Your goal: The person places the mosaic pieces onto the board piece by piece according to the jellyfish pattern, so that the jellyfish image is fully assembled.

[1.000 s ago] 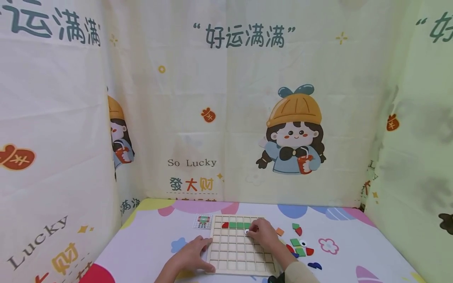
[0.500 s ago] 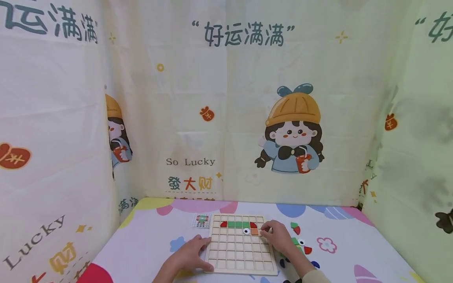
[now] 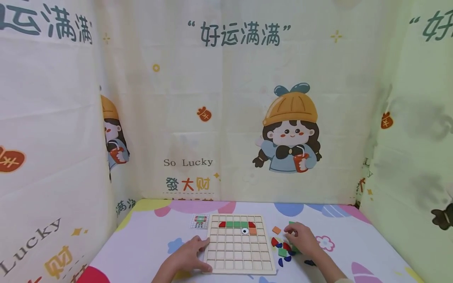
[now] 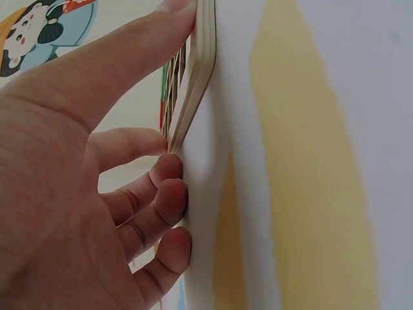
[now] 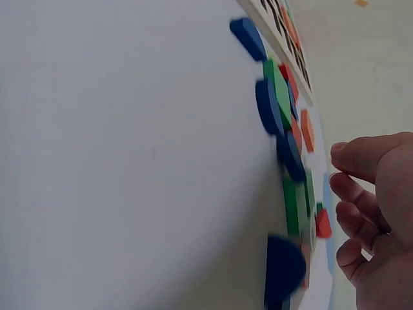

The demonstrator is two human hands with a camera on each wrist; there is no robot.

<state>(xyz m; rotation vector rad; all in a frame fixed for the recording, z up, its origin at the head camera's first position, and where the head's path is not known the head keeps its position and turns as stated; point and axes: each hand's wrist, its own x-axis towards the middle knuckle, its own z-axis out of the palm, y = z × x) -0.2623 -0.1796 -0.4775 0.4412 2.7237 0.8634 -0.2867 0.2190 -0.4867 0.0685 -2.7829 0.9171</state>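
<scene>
My left hand (image 3: 189, 254) is at the left side of a wooden grid board (image 3: 240, 251), thumb and index fingertip touching its edge in the left wrist view. On the board, green squares (image 3: 237, 224) form a row between two red quarter-round pieces (image 3: 251, 224). Below that row lie a white eye disc (image 3: 245, 231) and an orange square (image 3: 253, 231). To the right, my right hand (image 3: 302, 237) hovers over loose pieces, fingers loosely bent. A gap shows between its thumb and index finger in the right wrist view, with nothing held.
Loose blue half-rounds (image 5: 285, 265), green pieces (image 3: 282, 252) and red pieces (image 3: 274, 241) are heaped right of the board. A loose orange square (image 3: 277, 230) lies just beyond them. A small pattern card (image 3: 199, 221) sits at the board's far left corner. Printed cloth walls (image 3: 177, 118) surround the table.
My right hand has moved right, off the board to the loose pieces, uncovering the red quarter-round, eye disc and orange square on the grid. The left hand stays at the board's edge.
</scene>
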